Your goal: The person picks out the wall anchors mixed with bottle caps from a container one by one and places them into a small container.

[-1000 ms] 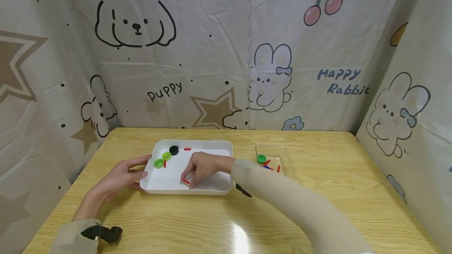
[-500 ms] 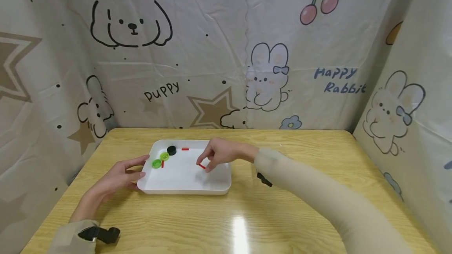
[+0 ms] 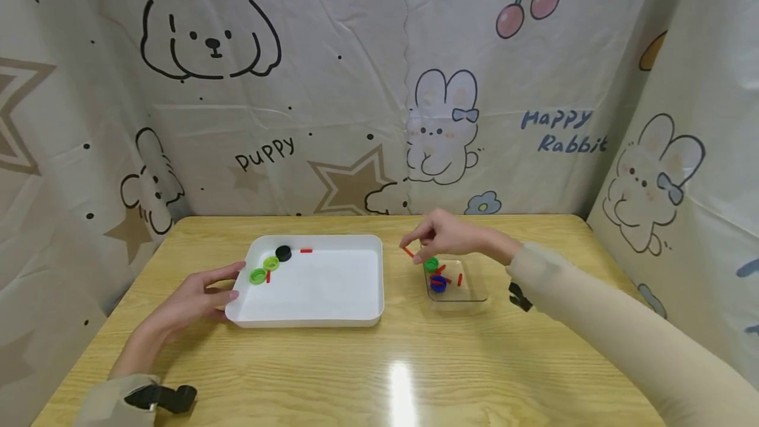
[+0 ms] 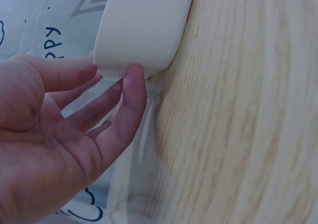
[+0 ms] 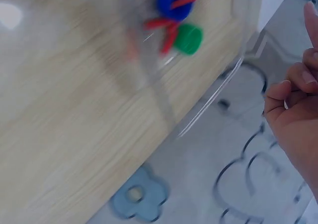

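Observation:
My left hand (image 3: 188, 300) rests its fingertips against the outer left end of a white tray (image 3: 332, 321); the left wrist view shows relaxed fingers (image 4: 133, 92) touching the tray wall (image 4: 139, 30). Inside the tray lie a black bottle cap (image 3: 283, 253), a lime green cap (image 3: 271, 263), a green cap (image 3: 257, 276) and two short red sticks, one at the back (image 3: 306, 251). Between thumb and forefinger, my right hand (image 3: 447, 237) pinches another red stick (image 3: 408, 252), above the near-left side of a clear box (image 3: 468, 300). The held stick is hidden in the right wrist view.
The clear box contains a green cap (image 3: 431, 265), a blue cap (image 3: 438, 283) and several red sticks (image 5: 170, 37). It stands right of the tray on the wooden table (image 3: 296, 374). A printed curtain (image 3: 356, 97) rises behind the table's back edge.
My right hand has lifted a red stick from the front of the tray and carried it right and back, over to the clear box. My left hand stays at the tray's end.

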`<state>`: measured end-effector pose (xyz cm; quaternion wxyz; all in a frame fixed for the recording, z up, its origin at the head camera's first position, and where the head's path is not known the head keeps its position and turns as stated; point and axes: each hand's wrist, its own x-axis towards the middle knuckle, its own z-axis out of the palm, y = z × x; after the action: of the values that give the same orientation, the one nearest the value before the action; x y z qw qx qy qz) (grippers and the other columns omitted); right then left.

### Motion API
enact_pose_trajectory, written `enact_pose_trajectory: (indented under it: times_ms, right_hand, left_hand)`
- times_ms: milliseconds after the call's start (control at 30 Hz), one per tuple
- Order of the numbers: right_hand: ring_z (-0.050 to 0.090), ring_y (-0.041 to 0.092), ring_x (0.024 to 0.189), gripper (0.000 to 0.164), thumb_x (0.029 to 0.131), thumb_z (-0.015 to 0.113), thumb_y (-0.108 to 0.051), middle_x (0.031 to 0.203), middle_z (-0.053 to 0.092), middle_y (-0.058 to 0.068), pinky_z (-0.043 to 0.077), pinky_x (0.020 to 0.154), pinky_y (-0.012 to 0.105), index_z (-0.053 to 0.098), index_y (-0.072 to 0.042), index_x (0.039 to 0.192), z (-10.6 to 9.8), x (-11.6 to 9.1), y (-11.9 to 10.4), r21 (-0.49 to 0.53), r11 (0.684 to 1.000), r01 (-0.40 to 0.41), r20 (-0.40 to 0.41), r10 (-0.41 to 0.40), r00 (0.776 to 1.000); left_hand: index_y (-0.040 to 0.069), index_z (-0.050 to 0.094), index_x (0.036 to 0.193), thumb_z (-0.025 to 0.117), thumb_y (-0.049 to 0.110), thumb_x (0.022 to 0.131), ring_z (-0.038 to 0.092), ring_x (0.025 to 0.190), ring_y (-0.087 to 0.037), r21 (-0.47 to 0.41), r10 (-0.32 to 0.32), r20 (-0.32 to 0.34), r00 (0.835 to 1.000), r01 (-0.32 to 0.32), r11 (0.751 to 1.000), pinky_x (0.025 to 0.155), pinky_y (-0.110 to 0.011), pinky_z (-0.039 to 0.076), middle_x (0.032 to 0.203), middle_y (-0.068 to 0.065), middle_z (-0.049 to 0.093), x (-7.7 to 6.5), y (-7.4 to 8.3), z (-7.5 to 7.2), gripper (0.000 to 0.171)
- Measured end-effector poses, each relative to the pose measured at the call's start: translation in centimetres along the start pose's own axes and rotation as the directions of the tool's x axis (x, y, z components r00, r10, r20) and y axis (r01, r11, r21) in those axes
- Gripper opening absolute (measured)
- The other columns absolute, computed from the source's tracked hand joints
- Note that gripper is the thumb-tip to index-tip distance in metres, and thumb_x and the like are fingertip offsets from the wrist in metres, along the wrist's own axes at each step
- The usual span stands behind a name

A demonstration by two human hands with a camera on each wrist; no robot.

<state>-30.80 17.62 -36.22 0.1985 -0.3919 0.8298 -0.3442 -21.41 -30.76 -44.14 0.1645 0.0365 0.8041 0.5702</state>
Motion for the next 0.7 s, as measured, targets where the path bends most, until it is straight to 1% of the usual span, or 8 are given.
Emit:
enact_pose_trajectory:
  times_ms: [67,200,300,367,467,567,600,700]
  right_hand:
    - [0.024,0.012,0.049,0.02,0.08,0.077,-0.015,0.054,0.045,0.004,0.031,0.051,0.023,0.077,-0.019,0.1,-0.6,-1.4,0.9,0.0,1.0,-0.022,-0.028,0.022,0.999]
    - [0.025,0.011,0.05,0.026,0.08,0.078,-0.018,0.051,0.033,-0.001,0.027,0.049,0.024,0.075,-0.018,0.106,-1.3,-3.6,2.5,-0.028,0.997,-0.07,-0.075,0.068,0.995]
    - [0.026,0.012,0.05,0.031,0.08,0.078,-0.02,0.053,0.03,-0.004,0.029,0.049,0.024,0.073,-0.019,0.11,-1.5,-4.7,3.5,-0.04,0.994,-0.1,-0.09,0.096,0.991]
    - [0.026,0.011,0.05,0.03,0.08,0.078,-0.021,0.053,0.03,-0.005,0.033,0.051,0.024,0.073,-0.02,0.109,-1.4,-5.3,4.0,-0.031,0.992,-0.121,-0.092,0.118,0.989]
    - [0.026,0.012,0.051,0.031,0.079,0.079,-0.023,0.054,0.03,-0.005,0.034,0.053,0.025,0.073,-0.02,0.109,-1.1,-5.9,4.7,-0.006,0.99,-0.142,-0.094,0.14,0.986]
    - [0.027,0.011,0.051,0.032,0.078,0.079,-0.023,0.054,0.029,-0.005,0.031,0.052,0.024,0.073,-0.019,0.109,-0.9,-6.2,5.2,-0.005,0.99,-0.141,-0.102,0.14,0.985]
    - [0.027,0.011,0.051,0.032,0.078,0.079,-0.022,0.054,0.03,-0.005,0.029,0.051,0.025,0.073,-0.019,0.109,-0.9,-6.3,5.3,-0.006,0.99,-0.142,-0.104,0.14,0.985]
    - [0.027,0.011,0.051,0.032,0.079,0.079,-0.018,0.054,0.03,-0.005,0.029,0.051,0.024,0.072,-0.018,0.11,-0.8,-6.4,5.5,-0.008,0.991,-0.136,-0.107,0.134,0.985]
  left_hand:
    - [0.008,0.03,0.149,0.061,0.01,0.093,0.051,0.109,-0.037,0.0,0.0,0.001,1.0,0.0,1.0,0.074,-0.044,0.055,0.151,-0.025,0.02,0.0,0.1,0.0,0.065]
    - [0.009,0.03,0.149,0.061,0.011,0.093,0.052,0.108,-0.036,0.002,-0.002,-0.001,1.0,0.002,1.0,0.074,-0.044,0.055,0.151,-0.025,0.021,0.0,0.1,0.0,0.065]
    - [0.009,0.03,0.149,0.062,0.012,0.092,0.052,0.108,-0.036,0.002,-0.003,-0.004,1.0,0.003,1.0,0.073,-0.044,0.055,0.151,-0.025,0.02,0.0,0.1,-0.1,0.066]
    - [0.008,0.03,0.149,0.062,0.012,0.092,0.052,0.109,-0.036,0.0,-0.001,-0.003,1.0,0.001,1.0,0.073,-0.044,0.055,0.15,-0.025,0.021,0.0,0.1,-0.1,0.066]
    - [0.008,0.03,0.149,0.063,0.012,0.092,0.051,0.109,-0.036,0.002,0.005,-0.001,1.0,-0.005,1.0,0.073,-0.044,0.055,0.15,-0.025,0.021,0.0,0.1,-0.1,0.066]
    - [0.007,0.03,0.149,0.062,0.011,0.092,0.052,0.108,-0.036,0.003,0.009,0.003,1.0,-0.009,1.0,0.073,-0.045,0.055,0.149,-0.026,0.022,0.0,0.0,-0.1,0.066]
    - [0.007,0.03,0.149,0.062,0.011,0.092,0.052,0.107,-0.036,0.008,0.011,0.003,1.0,-0.011,1.0,0.073,-0.044,0.055,0.149,-0.026,0.022,0.0,0.0,0.0,0.065]
    - [0.007,0.03,0.149,0.061,0.009,0.093,0.053,0.107,-0.036,0.006,0.012,0.005,1.0,-0.012,1.0,0.073,-0.045,0.055,0.149,-0.027,0.022,0.0,-0.1,0.0,0.064]
